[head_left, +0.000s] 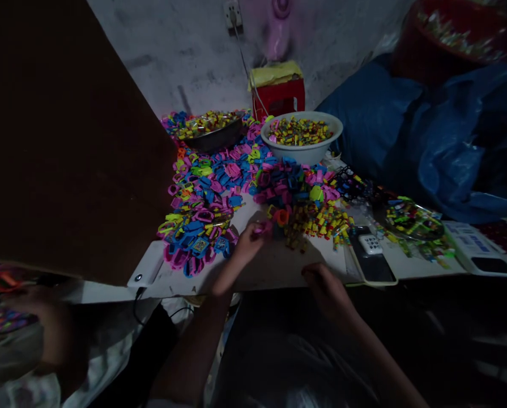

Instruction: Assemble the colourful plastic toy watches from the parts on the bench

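My left hand (250, 242) is closed around a small pink plastic piece (261, 228), just above the bare middle of the table. To its left spreads a heap of pink, blue and yellow-green plastic pieces (200, 229) that look like toy watches. An orange ring-shaped piece (282, 217) lies beyond the left hand, at the edge of a pile of small yellow and red wrapped pieces (327, 221). Near the table's front edge, my right hand (326, 283) has its fingers curled together; whatever they hold, if anything, is hidden in shadow.
A white basin (302, 152) and a dark bowl (214, 140) hold more small pieces at the back. On the right lie a phone (374, 263) and a clear-wrapped tray (412, 221). A brown board (75, 141) blocks the left; a co-worker's arm (51, 323) shows below it.
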`<state>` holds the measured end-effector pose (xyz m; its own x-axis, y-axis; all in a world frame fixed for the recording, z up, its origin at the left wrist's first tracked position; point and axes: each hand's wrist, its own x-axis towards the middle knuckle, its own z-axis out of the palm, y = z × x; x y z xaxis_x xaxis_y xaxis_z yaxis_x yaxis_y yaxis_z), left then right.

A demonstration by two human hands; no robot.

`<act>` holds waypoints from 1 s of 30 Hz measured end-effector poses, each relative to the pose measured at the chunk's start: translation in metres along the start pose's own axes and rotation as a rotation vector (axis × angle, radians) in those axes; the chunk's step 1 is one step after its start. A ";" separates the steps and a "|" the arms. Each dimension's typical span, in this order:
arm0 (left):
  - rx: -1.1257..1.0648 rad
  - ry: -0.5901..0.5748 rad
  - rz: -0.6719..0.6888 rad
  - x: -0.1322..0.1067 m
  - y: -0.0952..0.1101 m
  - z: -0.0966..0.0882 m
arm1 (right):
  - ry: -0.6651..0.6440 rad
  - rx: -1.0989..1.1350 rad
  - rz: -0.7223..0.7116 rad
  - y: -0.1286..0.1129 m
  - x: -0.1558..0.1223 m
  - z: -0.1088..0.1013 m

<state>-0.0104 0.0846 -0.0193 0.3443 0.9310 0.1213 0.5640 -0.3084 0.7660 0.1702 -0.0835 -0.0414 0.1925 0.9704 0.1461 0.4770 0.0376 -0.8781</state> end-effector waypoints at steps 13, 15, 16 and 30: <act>-0.535 -0.315 -0.113 -0.125 0.088 -0.014 | 0.069 0.149 -0.197 -0.046 -0.025 -0.008; -0.475 -0.298 -0.101 -0.124 0.090 -0.015 | 0.070 0.086 -0.198 -0.046 -0.028 -0.010; -0.431 -0.300 -0.080 -0.124 0.090 -0.016 | 0.075 0.057 -0.196 -0.046 -0.029 -0.011; -0.356 -0.390 -0.139 -0.123 0.097 -0.033 | 0.008 -0.214 -0.440 -0.065 -0.028 -0.026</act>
<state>-0.0222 -0.0533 0.0610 0.5759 0.7958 -0.1875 0.3585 -0.0397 0.9327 0.1557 -0.1197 0.0237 -0.0605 0.8716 0.4865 0.6797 0.3929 -0.6194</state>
